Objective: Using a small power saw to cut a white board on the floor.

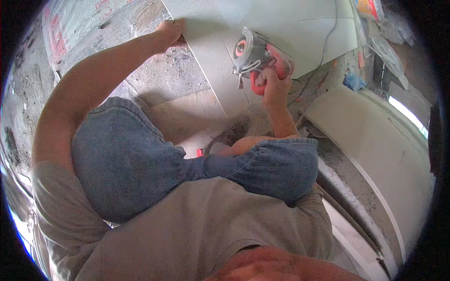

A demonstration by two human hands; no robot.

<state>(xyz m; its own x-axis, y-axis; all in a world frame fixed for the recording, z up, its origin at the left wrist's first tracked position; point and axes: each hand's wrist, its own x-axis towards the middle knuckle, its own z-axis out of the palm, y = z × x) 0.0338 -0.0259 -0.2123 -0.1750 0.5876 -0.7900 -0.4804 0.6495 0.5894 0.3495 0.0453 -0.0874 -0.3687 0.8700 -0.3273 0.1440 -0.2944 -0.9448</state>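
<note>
So, a red and grey handheld power tool [283,62] is being held over the pale panel [206,51], right of the thin line that's marked or cut across it. Whether it's actually rested on the surface can't be told from this angle. A round orange-red ring is shown on its left side, and a clear curved piece is fitted beside that.

The red handle is wrapped firmly by the right hand [275,83], fingers curled round it. The left hand [171,33] is placed at the panel's left edge; whether the edge is pinched or just pressed can't be made out.

A dark cord [323,55] is trailed over the panel and down past its lower edge. As for labels, an orange, red, blue and white printed package [368,8] is seen at upper right, but its print is too small to be read. Below that, a crumpled blue scrap [355,82] is left near a big pale board [375,136]. Denim shorts [119,159] are worn, and a small red object [200,152] is spotted between the legs.
</note>
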